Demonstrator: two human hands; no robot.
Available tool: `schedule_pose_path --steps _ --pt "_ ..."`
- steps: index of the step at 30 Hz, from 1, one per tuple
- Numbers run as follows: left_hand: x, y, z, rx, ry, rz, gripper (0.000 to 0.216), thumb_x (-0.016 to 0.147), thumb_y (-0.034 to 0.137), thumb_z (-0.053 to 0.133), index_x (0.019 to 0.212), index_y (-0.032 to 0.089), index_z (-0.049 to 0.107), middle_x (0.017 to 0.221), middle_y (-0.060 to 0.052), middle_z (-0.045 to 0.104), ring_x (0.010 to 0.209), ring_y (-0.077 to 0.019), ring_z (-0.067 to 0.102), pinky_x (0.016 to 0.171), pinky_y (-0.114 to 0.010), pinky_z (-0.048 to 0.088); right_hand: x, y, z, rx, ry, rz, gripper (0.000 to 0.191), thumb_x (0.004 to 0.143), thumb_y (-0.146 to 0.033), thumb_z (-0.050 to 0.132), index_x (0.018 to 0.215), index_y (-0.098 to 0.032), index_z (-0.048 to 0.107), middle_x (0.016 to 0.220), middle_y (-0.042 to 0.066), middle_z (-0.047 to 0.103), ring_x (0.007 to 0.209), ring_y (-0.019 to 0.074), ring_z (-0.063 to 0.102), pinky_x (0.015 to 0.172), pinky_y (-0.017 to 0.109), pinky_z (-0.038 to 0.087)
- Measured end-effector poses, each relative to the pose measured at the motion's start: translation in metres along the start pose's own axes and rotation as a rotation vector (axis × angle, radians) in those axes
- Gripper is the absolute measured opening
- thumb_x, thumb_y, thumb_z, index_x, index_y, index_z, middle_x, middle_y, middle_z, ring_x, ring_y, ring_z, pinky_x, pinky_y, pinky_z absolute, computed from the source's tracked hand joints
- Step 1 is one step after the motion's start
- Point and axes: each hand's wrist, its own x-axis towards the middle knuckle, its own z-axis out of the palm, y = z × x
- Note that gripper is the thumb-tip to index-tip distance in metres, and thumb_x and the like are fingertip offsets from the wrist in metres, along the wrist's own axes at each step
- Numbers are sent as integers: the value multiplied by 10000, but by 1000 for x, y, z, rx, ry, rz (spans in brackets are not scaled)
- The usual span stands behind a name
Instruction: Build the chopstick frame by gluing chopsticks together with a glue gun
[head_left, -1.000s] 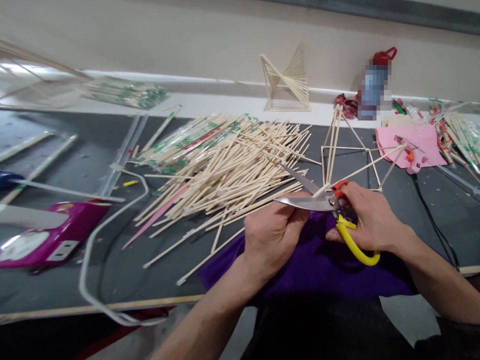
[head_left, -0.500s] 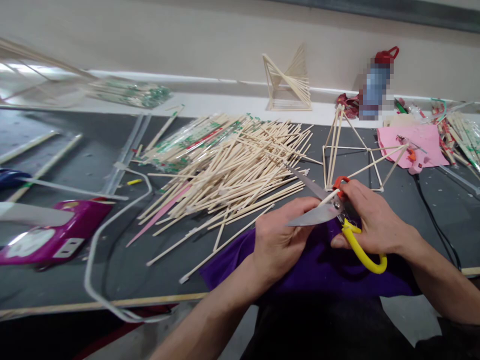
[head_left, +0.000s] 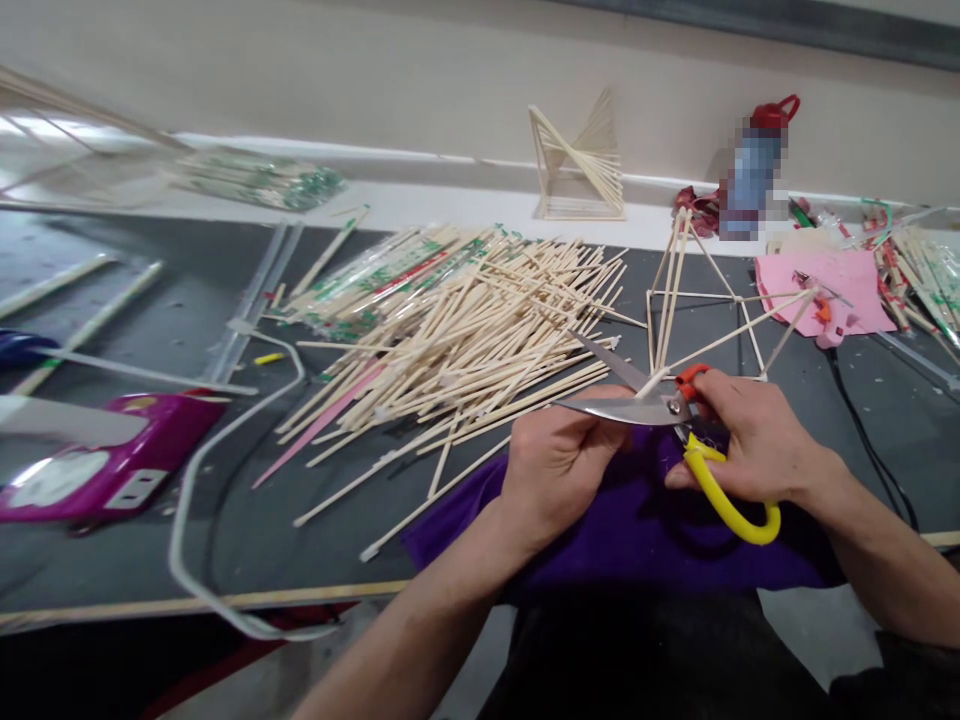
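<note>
My right hand [head_left: 765, 435] grips a pair of scissors [head_left: 637, 409] with one yellow and one red handle. Their blades stand partly apart and point left. Between the blades, near the pivot, is the end of a thin wooden stick [head_left: 649, 385]. My left hand [head_left: 555, 465] is closed below the blades and holds that stick; its fingertips are partly hidden by the near blade. Beneath both hands lies a purple cloth [head_left: 630, 530]. Just beyond them stands a frame of joined sticks [head_left: 694, 296], partly covered by my right hand.
Left of my hands is a large heap of loose wooden sticks [head_left: 450, 350], with plastic-wrapped packs [head_left: 360, 295] behind. A magenta device [head_left: 165, 440] and white cable [head_left: 180, 520] lie at left. A twisted stick model [head_left: 581, 215], bottle [head_left: 750, 175] and pink paper [head_left: 862, 285] are farther back.
The scissor blades have come closer together, the near blade swinging up. The stick's end has shifted slightly left and up between them. Both hands keep their hold.
</note>
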Motion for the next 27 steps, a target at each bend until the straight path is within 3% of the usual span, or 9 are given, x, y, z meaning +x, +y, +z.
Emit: schedule_pose_path --steps 6,10,15,20,27 --pt "1 -3 3 40 73 -37 110 839 192 610 803 181 713 783 -13 754 683 -149 689 655 -227 528 0 -3 2 -32 2 43 696 712 -812 564 933 -153 590 698 14 549 585 164 506 577 287 348" --pt "0 -6 4 77 123 -50 97 829 183 638 832 181 735 799 -5 769 677 -144 698 663 -224 537 1 -2 6 -36 8 52 660 734 -775 578 978 -162 576 748 26 566 621 177 530 599 298 374" --pt "-2 -7 2 57 81 54 132 863 160 610 844 182 739 802 -10 777 646 -125 696 634 -201 534 2 2 9 -20 31 -23 693 703 -771 627 1035 -169 542 897 74 588 745 222 569 658 338 429" --pt "-3 -8 2 15 17 67 185 920 282 585 883 186 739 834 -44 782 659 -143 707 620 -221 546 2 6 9 -26 42 -48 764 681 -781 646 1092 -151 514 977 106 587 820 262 570 709 392 453" --pt "-3 -7 0 16 -2 149 178 915 174 558 862 176 728 836 -39 780 675 -134 715 630 -205 547 2 4 6 73 -17 -30 639 685 -718 686 981 -180 505 887 55 576 734 202 543 646 328 415"
